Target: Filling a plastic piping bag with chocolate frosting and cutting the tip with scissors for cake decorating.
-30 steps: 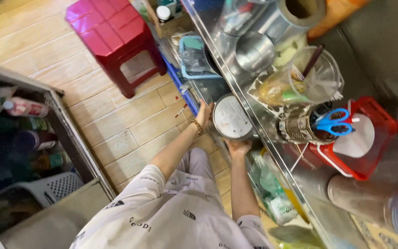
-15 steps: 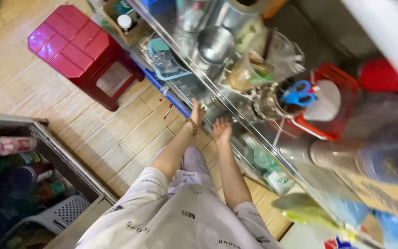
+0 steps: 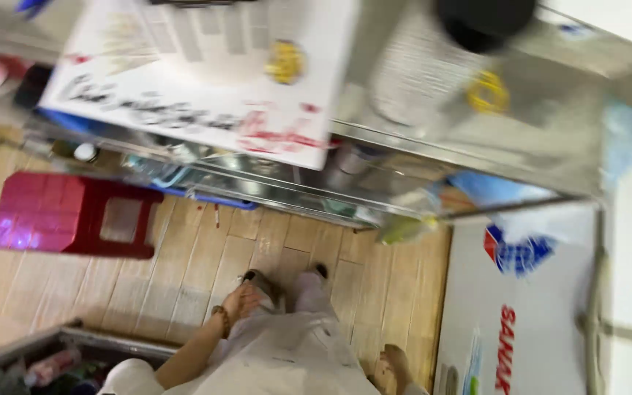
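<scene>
I stand over a wood-patterned floor (image 3: 184, 278), looking down at my pale trousers (image 3: 294, 344) and sandalled feet. My left hand (image 3: 241, 301), with a bead bracelet at the wrist, hangs by my left thigh and holds nothing. My right hand (image 3: 393, 368) shows only as a blurred shape at the bottom edge, beside my right hip; nothing is visible in it. Both hands are well away from the metal shelf rack (image 3: 279, 192) ahead of me.
A red plastic stool (image 3: 74, 223) stands on the floor at the left. A white board with scrawled marks (image 3: 199, 88) lies on top of the rack. A white chest freezer (image 3: 528, 314) fills the right. A metal-framed case (image 3: 60, 351) is at the bottom left.
Both hands have come off the rack's lower shelf and dropped to my sides. The view has swung up and right, from the shelf's pots and jars to the rack top and the freezer.
</scene>
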